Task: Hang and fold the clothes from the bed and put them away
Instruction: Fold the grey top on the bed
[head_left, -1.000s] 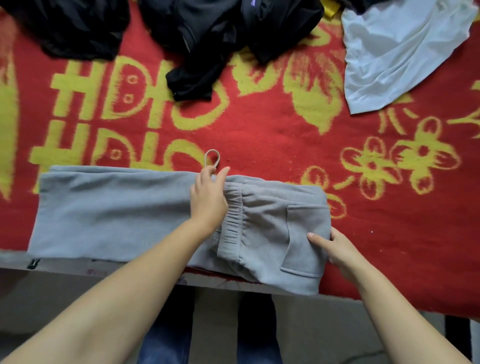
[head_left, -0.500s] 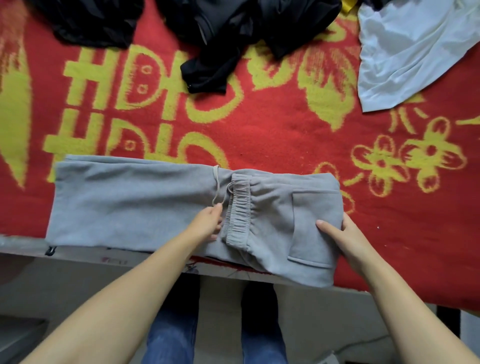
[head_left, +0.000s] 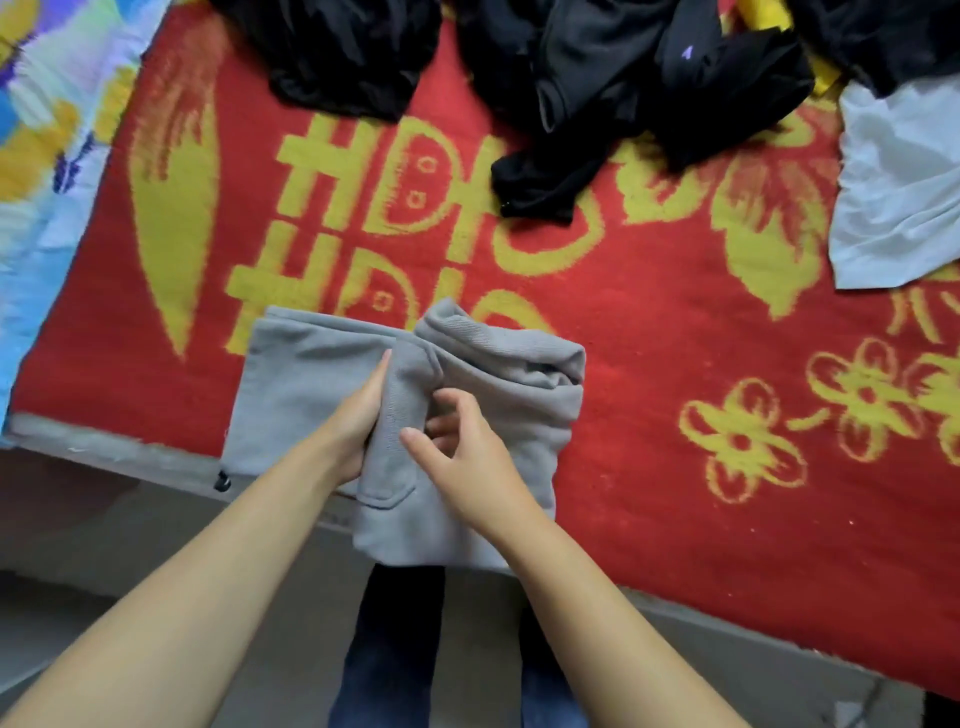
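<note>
Grey sweatpants (head_left: 493, 374), half folded: your left hand (head_left: 358, 415) grips a fold, fingertips hidden; your right hand (head_left: 467, 457), fingers curled, pinches the cloth.

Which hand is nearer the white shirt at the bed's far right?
Right. The right hand pinches the grey sweatpants on the side facing the white shirt; the left hand grips the fold on the far side, further away. Neither touches the shirt.

A bed under a red-and-yellow woven blanket (head_left: 649, 322) bears folded grey sweatpants (head_left: 311, 374) lower centre, crumpled black clothes (head_left: 571, 78) along the top, and a pale white garment (head_left: 898, 197) upper right.
</note>
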